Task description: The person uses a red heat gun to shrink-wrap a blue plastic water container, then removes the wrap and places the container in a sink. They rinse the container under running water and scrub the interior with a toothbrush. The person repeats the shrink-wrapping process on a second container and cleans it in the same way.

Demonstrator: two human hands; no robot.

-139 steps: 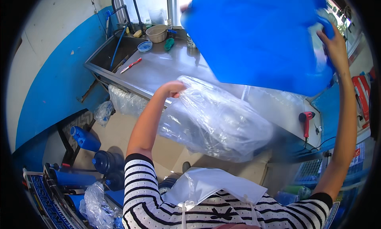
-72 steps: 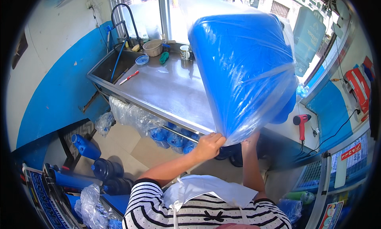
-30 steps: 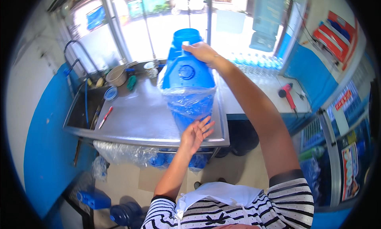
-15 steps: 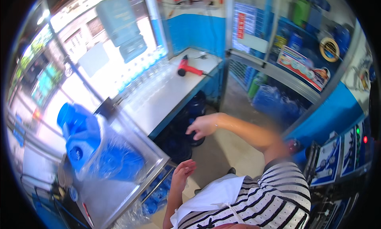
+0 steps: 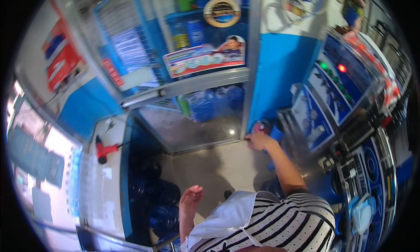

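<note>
My right hand [image 5: 259, 141] hangs over the floor just short of the closed sliding door, fingers loosely bent with nothing in them. It is nearest to a small red-and-clear object [image 5: 262, 126] by the door's lower corner, whose kind I cannot make out; whether they touch is unclear. My left hand [image 5: 191, 198] is raised in front of the apron [image 5: 223, 217], half curled, and no object shows in it. Beside it, several dark blue water jugs [image 5: 164, 217] stand under the white counter [image 5: 103, 186].
Ahead is a metal-framed glass door [image 5: 210, 88], with blue jugs behind it. A red heat gun [image 5: 105, 150] and scissors [image 5: 110, 125] lie on the left counter. To the right stands a control panel [image 5: 337, 83] with green and red lights. Tiled floor [image 5: 205, 166] lies between.
The view has swung right, from the steel table and bagged blue containers toward the door and panel. My right hand now appears near the door's foot. Both hands remain without a visible object.
</note>
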